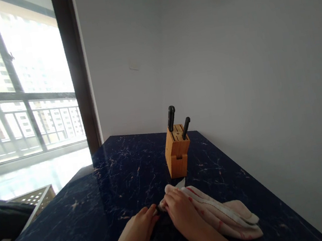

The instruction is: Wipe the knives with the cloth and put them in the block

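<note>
My left hand point(139, 225) grips the dark handle of a knife point(180, 183) low on the dark blue marble table point(104, 186). My right hand point(180, 211) presses a white cloth with red stripes point(224, 214) around the blade. Only the blade's pale tip shows beyond the cloth, pointing toward a wooden knife block point(177, 151). Two black-handled knives point(171, 118) stand in that block, a short way behind my hands.
A plain white wall runs along the table's right and far sides. A large window with a dark frame point(76, 68) is at the left. A perforated box point(35, 197) and a dark object point(0, 227) sit beyond the table's left edge.
</note>
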Motion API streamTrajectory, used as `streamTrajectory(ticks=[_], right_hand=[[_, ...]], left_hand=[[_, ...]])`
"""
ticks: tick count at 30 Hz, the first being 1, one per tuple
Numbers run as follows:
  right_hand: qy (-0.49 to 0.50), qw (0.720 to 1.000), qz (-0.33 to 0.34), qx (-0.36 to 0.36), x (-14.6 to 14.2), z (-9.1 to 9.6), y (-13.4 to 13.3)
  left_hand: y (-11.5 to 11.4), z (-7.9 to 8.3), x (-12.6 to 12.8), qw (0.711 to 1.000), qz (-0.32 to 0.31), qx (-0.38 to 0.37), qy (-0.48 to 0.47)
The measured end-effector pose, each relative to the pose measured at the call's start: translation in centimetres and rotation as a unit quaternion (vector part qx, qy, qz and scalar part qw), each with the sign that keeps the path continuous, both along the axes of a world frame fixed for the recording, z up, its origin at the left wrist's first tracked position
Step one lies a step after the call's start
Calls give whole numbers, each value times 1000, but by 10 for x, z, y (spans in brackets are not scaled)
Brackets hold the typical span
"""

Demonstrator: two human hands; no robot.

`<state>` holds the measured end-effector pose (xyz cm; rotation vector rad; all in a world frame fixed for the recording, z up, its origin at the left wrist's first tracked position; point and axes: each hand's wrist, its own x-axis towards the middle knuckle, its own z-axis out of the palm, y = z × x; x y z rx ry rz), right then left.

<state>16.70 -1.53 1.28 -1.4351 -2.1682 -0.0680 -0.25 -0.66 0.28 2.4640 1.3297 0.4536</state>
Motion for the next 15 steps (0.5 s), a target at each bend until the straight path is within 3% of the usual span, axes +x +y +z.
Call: streamTrajectory(ticks=[4, 15], right_hand=[[22, 998, -48, -15, 3, 4, 4], [15, 998, 53, -17, -8, 3, -7]], left_hand=[[-2, -1, 0, 1000, 10, 0, 7], [-1, -2, 0, 1000, 19, -3, -20]])
